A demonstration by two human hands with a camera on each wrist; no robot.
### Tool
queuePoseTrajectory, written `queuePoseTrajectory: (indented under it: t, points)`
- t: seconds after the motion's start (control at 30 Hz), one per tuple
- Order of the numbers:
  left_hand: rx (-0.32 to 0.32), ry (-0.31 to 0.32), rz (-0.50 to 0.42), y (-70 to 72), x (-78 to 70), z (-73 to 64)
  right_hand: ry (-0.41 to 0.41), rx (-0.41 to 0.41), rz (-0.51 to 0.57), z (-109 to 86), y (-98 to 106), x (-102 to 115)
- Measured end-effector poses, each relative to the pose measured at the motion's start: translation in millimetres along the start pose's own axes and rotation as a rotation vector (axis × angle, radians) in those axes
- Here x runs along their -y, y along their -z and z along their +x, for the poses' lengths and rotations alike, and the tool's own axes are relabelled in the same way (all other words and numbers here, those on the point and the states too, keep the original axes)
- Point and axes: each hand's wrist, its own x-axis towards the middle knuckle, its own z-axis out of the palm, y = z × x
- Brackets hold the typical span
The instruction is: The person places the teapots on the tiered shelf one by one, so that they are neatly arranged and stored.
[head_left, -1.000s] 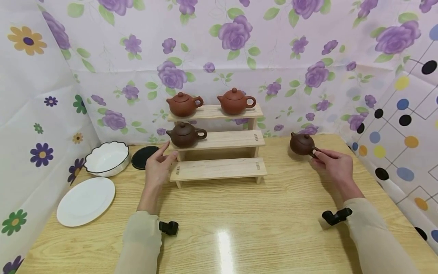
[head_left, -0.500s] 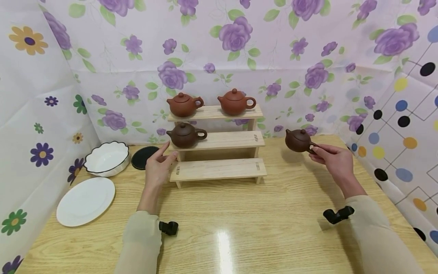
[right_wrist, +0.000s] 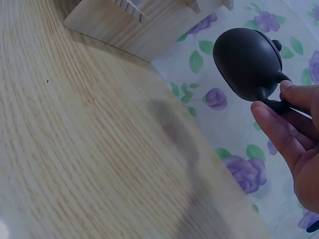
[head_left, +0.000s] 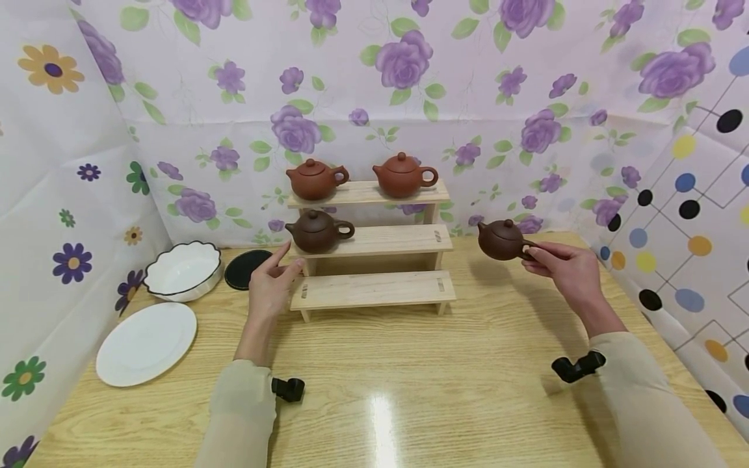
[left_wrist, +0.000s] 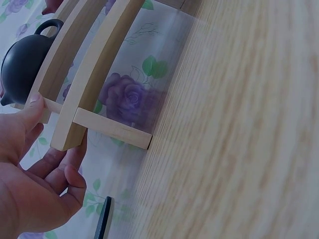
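Note:
My right hand [head_left: 570, 270] pinches the handle of a dark brown teapot [head_left: 500, 240], which hangs above the table to the right of a three-tier wooden display stand [head_left: 374, 289]. In the right wrist view, thumb and fingers close on the handle of that teapot [right_wrist: 246, 63], and its shadow falls on the tabletop. My left hand [head_left: 270, 286] holds the left end of the stand; the left wrist view shows thumb and fingers around the stand's end [left_wrist: 75, 127]. Another dark brown teapot [head_left: 316, 233] sits at the left of the middle tier.
Two reddish-brown teapots, one left [head_left: 314, 181] and one right [head_left: 400, 177], stand on the top tier. At the left are a scalloped white bowl [head_left: 184, 270], a black round coaster [head_left: 246, 270] and a white plate [head_left: 146, 344]. Patterned cloth walls [head_left: 351, 78] border the table.
The right hand has lifted the dark brown teapot and carried it left, closer to the stand. My left hand keeps its place at the stand's left end.

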Motion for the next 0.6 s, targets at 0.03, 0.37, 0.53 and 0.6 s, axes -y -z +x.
queuePoseTrajectory:
  t: [0.03,0.37,0.53,0.6]
  points:
    - [-0.001,-0.001,0.004,0.1,0.5,0.2,0.001,0.001,-0.007,-0.1,-1,1]
    - [-0.005,-0.002,0.025,-1.2,2.7,2.8,0.005,0.015,-0.096,0.5,-9,10]
    - [-0.003,0.0,0.013,-0.3,1.8,2.1,0.006,0.014,-0.132,0.9,-12,13]
    - [-0.002,-0.001,0.005,0.0,1.7,2.0,0.007,0.008,-0.162,0.9,-13,14]
